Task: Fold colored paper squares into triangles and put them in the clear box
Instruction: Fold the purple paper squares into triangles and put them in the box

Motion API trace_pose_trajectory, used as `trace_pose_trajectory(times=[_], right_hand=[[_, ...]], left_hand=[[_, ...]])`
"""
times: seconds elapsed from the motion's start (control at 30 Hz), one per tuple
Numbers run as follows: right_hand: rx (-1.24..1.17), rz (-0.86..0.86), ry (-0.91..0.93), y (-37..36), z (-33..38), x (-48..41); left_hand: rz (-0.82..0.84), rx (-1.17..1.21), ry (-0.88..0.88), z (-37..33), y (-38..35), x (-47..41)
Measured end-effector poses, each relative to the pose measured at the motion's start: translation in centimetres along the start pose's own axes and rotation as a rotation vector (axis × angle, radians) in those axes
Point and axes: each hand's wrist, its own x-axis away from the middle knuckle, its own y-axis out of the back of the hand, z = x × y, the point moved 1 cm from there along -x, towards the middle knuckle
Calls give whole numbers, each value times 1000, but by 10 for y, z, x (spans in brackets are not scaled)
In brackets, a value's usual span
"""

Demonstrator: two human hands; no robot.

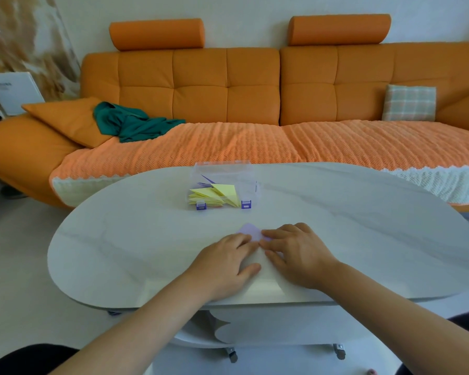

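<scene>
Both hands lie flat on the near centre of the bench [119, 239], palms down, fingertips meeting. The left hand [228, 257] has its fingers extended and pressing on a lilac paper [250, 230]. The right hand [298, 253] does the same from the right side, fingers straight and laid over the sheet. Neither hand curls round or pinches anything.

Only the far corner of the lilac paper shows beyond the fingertips; the rest is covered, so the exact fold state cannot be read. Judged from the flat pressing posture, the step in hand is creasing this sheet (a fold being set or flattened).

Farther out, at the centre of the bench and well apart from the hands, stands the clear box [244, 171], with two purple latches [201, 206] on its near wall. It contains a loose stack of yellow triangles [220, 194], with a few purple pieces [207, 180] behind them. Whether its lid is raised cannot be told.

Progress: a batch of folded triangles is already stored. The lilac paper is not yet in the box. No other unfolded squares are visible on the bench.

Beyond the bench stands an orange sofa [201, 85] carrying a green cloth [130, 125] at the left and a plaid cushion [409, 102] at the right.
</scene>
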Motion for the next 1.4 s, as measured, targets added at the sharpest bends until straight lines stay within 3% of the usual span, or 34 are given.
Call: trace_pose_trajectory(times=[0.2,0.7,0.9,1.1,1.23,1.4], right_hand=[[0,-68,-119,13,-22,12],[-42,-49,31,7,-5,9],[42,-135,15,15,-11,5],[107,-119,-32,19,-8,0],[-7,-68,14,19,-1,-9],[-97,-47,63,22,-2,-19]], left_hand=[[21,-81,6,1,2,-4],[19,-102,19,-5,6,-12],[26,-97,18,-3,8,-12],[-43,119,38,16,10,-20],[-111,296,38,21,10,-22],[-166,338,6,25,16,-26]])
